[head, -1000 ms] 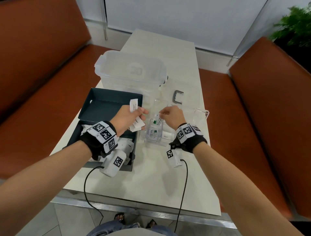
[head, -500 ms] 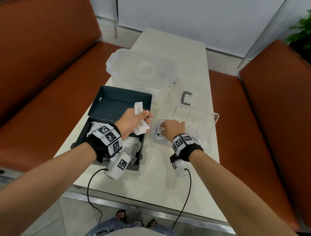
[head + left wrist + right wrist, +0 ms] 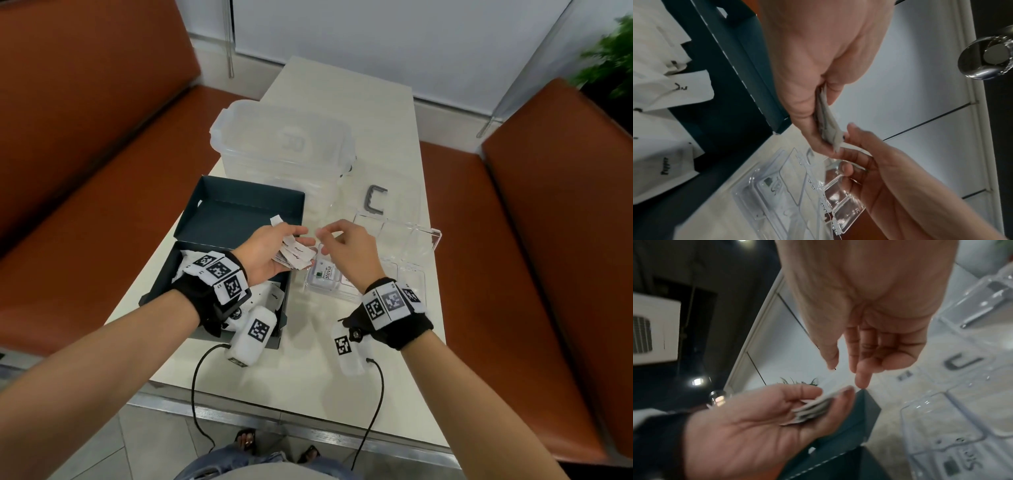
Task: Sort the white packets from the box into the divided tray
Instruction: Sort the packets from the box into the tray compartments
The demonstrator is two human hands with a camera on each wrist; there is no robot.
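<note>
Paper packets held over the box edge

Thin white paper packets (image 3: 296,255), flat and rectangular with small dark print, sit fanned in the left hand (image 3: 265,255), pinched between thumb and curled fingers (image 3: 813,129) above the right edge of the dark teal cardboard box (image 3: 239,219). More packets lie loose inside it. The right hand (image 3: 349,255) holds nothing, its fingers (image 3: 862,378) loosely extended just beside the stack. Below it, the clear hard-plastic divided tray (image 3: 423,253) holds a printed packet in its near-left compartment. Both rest on a pale matte table (image 3: 383,113) between orange-brown upholstered benches (image 3: 85,137).
</note>
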